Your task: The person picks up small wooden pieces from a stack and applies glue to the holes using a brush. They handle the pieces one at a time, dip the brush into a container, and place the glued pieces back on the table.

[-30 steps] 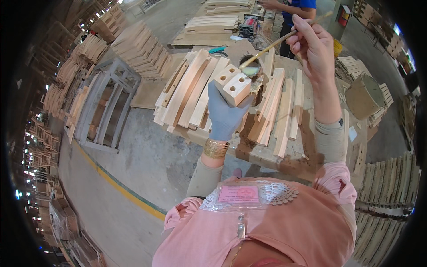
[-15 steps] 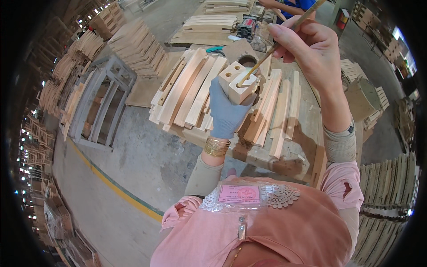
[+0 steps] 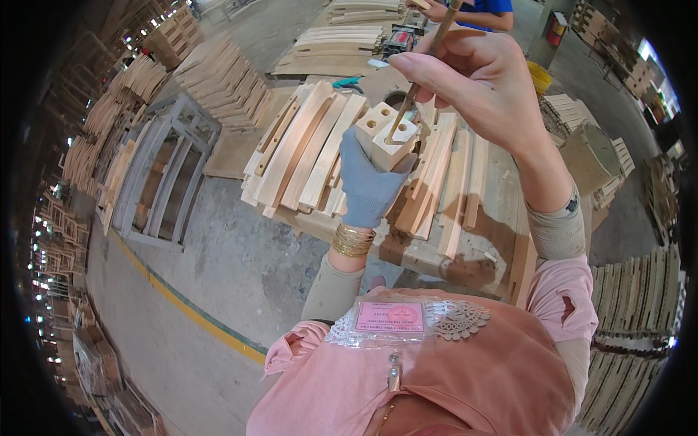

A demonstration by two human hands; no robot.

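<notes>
My left hand [image 3: 366, 185], in a grey-blue glove, is wrapped round two pale wooden pieces [image 3: 392, 154] held side by side, their drilled ends facing up. Two round holes show in the end of the left piece. In my bare right hand [image 3: 486, 91] a thin brown stick [image 3: 408, 104] is pinched between thumb and fingers. The stick slants steeply, and its lower tip sits at a hole in the right piece. Behind the blocks, partly hidden, is a round dark-mouthed container [image 3: 395, 97].
Curved wooden slats [image 3: 305, 156] lie in rows on the worktable [image 3: 503, 190], with narrower strips [image 3: 429, 190] to the right. A grey rack [image 3: 161, 171] stands left near stacked wood [image 3: 222, 80]. A co-worker's blue sleeve [image 3: 488, 16] shows at the far side. A bucket [image 3: 592, 156] stands right.
My right hand has shifted left and a little nearer the blocks. The stick stands steeper, its tip still at the right piece. My left hand has barely moved.
</notes>
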